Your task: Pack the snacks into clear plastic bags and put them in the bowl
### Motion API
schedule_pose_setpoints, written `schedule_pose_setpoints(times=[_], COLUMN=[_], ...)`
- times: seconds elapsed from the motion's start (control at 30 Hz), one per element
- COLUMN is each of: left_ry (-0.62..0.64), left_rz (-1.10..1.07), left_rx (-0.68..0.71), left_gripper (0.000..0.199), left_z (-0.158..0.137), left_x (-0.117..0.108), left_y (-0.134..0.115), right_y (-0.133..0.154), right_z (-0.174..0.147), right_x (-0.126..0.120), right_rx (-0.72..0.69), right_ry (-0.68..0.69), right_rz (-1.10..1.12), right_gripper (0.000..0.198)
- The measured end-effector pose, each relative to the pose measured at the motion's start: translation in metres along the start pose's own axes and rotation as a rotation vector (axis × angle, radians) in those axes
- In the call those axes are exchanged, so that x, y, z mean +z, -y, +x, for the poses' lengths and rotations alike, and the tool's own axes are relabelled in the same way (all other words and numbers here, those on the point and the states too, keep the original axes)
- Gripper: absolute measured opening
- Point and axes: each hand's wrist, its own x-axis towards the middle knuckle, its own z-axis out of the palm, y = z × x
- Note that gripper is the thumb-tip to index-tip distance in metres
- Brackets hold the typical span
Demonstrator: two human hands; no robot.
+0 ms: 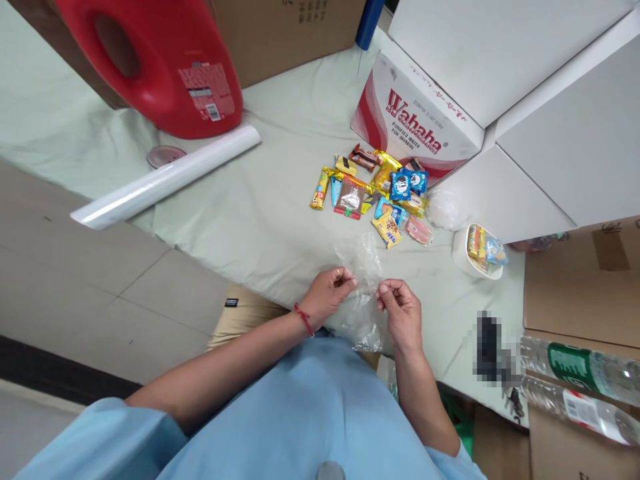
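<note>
Well, plastic bag [367, 297] between fingers [346, 287].

This looks like a room in a home or a back room used for storage, and which of the two is hard to tell; a creased pale green cloth [280, 220] covers a broad surface, much like a household cover; on it stand a big red jug [165, 67] of the laundry-soap kind and a carton [415, 120] marked as drinking water; small wrapped snacks [384, 177] lie heaped near the carton; a brown cardboard box [285, 40] and plastic bottles [575, 363] fill the edges; the floor [75, 267] is plain grey tile.
</note>
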Motion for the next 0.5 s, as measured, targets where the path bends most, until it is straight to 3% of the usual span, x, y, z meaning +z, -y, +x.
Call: schedule_pose_setpoints(times=[0.23, 0.37, 0.43, 0.5], left_ry=[-0.036, -0.02, -0.079, -0.238], left_rz=[-0.009, 0.166, 0.321, 0.474], left_rx=[-0.012, 0.024, 0.065, 0.152], left_gripper=[0.032, 0.032, 0.028, 0.025], left_z=[0.004, 0.015, 0.019, 0.018], left_x=[-0.029, -0.061, -0.074, -0.08], left_y=[-0.018, -0.029, -0.034, -0.04], right_y=[-0.008, -0.019, -0.026, -0.031], right_z=[0.016, 0.027, 0.031, 0.033], right_x=[-0.046, -0.071, -0.078, -0.081], right_rx=[0.073, 0.111, 0.132, 0.135], right_ry=[-0.212, -0.245, -0.221, -0.197], right_rz=[0.131, 0.185, 0.178, 0.133], right_gripper=[0.037, 0.042, 0.043, 0.042])
